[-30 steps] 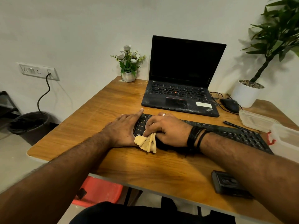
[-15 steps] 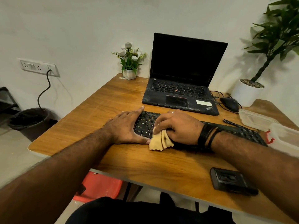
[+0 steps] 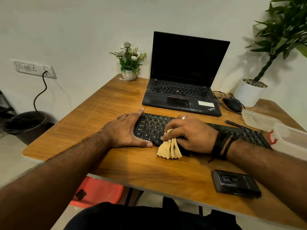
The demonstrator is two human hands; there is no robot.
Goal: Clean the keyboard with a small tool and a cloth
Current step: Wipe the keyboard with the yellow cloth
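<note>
Keyboard (image 3: 232,131) black, left hand (image 3: 126,131) flat bracing it, right hand (image 3: 187,131) gripping tan cloth (image 3: 169,149)

A plain off-white wall (image 3: 83,27) fills the upper half of the frame, evenly lit, with soft plant shadows at the upper right; a white socket panel (image 3: 34,68) sits on it at the left, a dark cable (image 3: 40,92) hanging from it toward a dark round bin (image 3: 25,123) on the pale floor (image 3: 11,156) at the left edge; the wooden bench (image 3: 106,103) runs across the centre, its grain warm orange-brown; beneath its near edge, lower centre, a red stool (image 3: 99,191) shows; a dark frame of some furniture juts in at the far left.
</note>
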